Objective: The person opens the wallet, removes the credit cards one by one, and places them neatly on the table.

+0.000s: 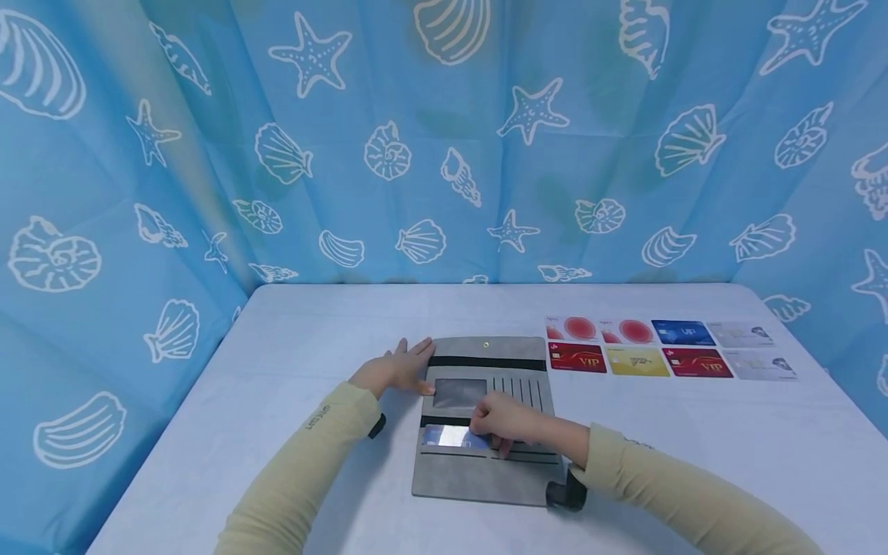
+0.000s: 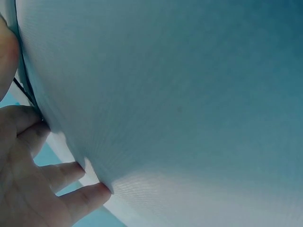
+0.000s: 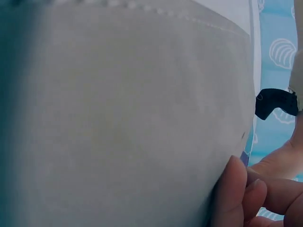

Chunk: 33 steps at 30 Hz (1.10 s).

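Observation:
A grey card holder (image 1: pixel 479 479) lies unfolded on the white table, with dark bands, a clear window (image 1: pixel 459 393) and several slots. A blue card (image 1: pixel 437 435), bright with glare, sits at the lower left slot, its lower edge hidden. My right hand (image 1: pixel 512 420) has its fingers curled at the card's right end and pinches it; the fingertips are partly hidden. In the right wrist view the right hand (image 3: pixel 255 189) is at the holder's edge beside a sliver of blue. My left hand (image 1: pixel 398 370), fingers spread, rests at the holder's upper left edge; the left wrist view shows those fingers (image 2: pixel 87 196) on the table.
Two rows of cards lie to the right of the holder: red-and-white cards (image 1: pixel 571 328), a blue card (image 1: pixel 683 332), red VIP cards (image 1: pixel 577 358), a gold card (image 1: pixel 637 361) and silver cards (image 1: pixel 761 364). A blue shell-patterned curtain (image 1: pixel 444 139) hangs behind the table (image 1: pixel 333 316).

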{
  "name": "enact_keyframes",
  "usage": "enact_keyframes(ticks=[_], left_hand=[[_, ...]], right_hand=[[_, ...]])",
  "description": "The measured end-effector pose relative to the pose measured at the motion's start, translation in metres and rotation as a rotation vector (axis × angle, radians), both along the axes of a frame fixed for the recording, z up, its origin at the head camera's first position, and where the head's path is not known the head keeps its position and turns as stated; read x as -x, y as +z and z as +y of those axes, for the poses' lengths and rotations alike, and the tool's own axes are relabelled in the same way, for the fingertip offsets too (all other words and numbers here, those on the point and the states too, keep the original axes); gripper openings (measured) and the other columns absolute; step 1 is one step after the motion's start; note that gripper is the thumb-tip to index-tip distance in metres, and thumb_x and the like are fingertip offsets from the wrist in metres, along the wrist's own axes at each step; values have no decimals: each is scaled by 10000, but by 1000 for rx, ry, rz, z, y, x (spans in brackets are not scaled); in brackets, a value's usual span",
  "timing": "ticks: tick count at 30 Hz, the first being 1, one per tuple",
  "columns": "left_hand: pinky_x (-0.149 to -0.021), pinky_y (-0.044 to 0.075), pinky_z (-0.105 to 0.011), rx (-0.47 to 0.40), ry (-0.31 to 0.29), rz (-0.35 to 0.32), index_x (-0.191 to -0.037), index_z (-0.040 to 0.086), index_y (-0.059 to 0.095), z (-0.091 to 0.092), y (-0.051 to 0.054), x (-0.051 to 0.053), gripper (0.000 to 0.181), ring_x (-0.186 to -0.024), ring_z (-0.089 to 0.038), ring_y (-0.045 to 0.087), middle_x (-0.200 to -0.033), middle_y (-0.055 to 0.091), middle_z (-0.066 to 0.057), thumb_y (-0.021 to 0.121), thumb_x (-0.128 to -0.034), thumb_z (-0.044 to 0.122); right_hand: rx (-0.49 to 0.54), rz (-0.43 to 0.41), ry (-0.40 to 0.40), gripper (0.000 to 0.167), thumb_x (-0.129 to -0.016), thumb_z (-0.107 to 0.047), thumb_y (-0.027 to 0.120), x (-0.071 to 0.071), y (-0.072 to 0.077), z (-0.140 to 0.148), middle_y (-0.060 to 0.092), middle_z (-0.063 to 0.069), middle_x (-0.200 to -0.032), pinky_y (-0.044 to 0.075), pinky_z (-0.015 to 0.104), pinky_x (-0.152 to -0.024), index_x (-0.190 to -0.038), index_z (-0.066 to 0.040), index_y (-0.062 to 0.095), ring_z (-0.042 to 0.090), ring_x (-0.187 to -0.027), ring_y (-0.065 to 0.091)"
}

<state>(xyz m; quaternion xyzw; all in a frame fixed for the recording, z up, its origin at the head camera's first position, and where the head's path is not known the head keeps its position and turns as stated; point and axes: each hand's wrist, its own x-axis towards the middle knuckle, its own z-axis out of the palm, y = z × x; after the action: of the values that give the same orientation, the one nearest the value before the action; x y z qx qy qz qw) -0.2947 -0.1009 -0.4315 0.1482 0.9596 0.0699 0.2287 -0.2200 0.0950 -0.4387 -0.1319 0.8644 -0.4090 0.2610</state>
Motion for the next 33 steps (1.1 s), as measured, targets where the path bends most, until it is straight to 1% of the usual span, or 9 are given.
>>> enact_keyframes(ticks=[3,7,10,16,18,22,26,29,33], left_hand=[[-1116,87,-518,-4,2,-3,-1482,154,126,0,0,0,844,-1400,-348,-5,-1549,62,20,619,-843,401],[-1116,84,-520,-4,7,-9,-1482,152,126,1,1,0,840,-1399,-349,-9,-1549,59,21,618,-846,394],[-1119,78,-514,-1,17,-10,-1482,159,121,1,2,-1,838,-1401,-342,-15,-1549,55,28,615,-847,393],[-1120,70,-512,-2,21,-9,-1482,162,114,2,2,-1,841,-1401,-337,-24,-1548,49,33,614,-846,391],[-1119,71,-514,-1,17,-9,-1483,160,112,2,2,-1,842,-1401,-338,-25,-1549,49,30,614,-846,388],[-1118,75,-517,-8,13,-9,-1482,154,118,1,2,-1,842,-1400,-343,-23,-1549,56,24,616,-845,387],[-1118,76,-518,-6,15,-8,-1482,155,121,2,2,-1,845,-1401,-343,-22,-1549,57,25,617,-843,396],[-1120,71,-512,4,21,-11,-1483,164,113,2,2,-1,845,-1401,-338,-26,-1549,49,31,613,-844,401],[-1122,65,-508,8,34,-19,-1484,177,113,2,2,-1,846,-1402,-333,-29,-1549,48,39,616,-841,399]], right_hand=[[-4,-3,-26,120,-877,-97,589,3,0,-1,487,36,-610,494,236,-426,-775,-38,611,123,-483,487],[-46,34,-57,116,-882,-103,591,6,2,-2,486,46,-627,496,243,-435,-778,-51,603,140,-529,489],[-65,77,-62,113,-890,-110,585,7,5,-2,491,47,-638,495,238,-447,-792,-58,603,140,-551,484],[-26,132,-4,103,-910,-109,556,5,9,2,514,34,-673,494,233,-463,-828,-53,581,128,-538,495],[-3,143,15,86,-907,-112,562,5,8,4,520,28,-676,494,232,-472,-846,-53,576,127,-533,499],[44,149,28,65,-874,-106,607,2,6,9,528,18,-666,501,238,-494,-899,-55,576,127,-538,511],[73,150,60,217,-826,-82,661,-1,4,13,540,13,-669,504,243,-511,-1028,-55,588,123,-551,524],[88,145,92,328,-814,-53,666,-4,4,17,558,10,-683,497,240,-529,-1129,-64,577,123,-565,523],[134,131,101,376,-819,0,639,-10,4,20,585,19,-706,507,250,-567,-1182,-52,555,133,-592,537]])
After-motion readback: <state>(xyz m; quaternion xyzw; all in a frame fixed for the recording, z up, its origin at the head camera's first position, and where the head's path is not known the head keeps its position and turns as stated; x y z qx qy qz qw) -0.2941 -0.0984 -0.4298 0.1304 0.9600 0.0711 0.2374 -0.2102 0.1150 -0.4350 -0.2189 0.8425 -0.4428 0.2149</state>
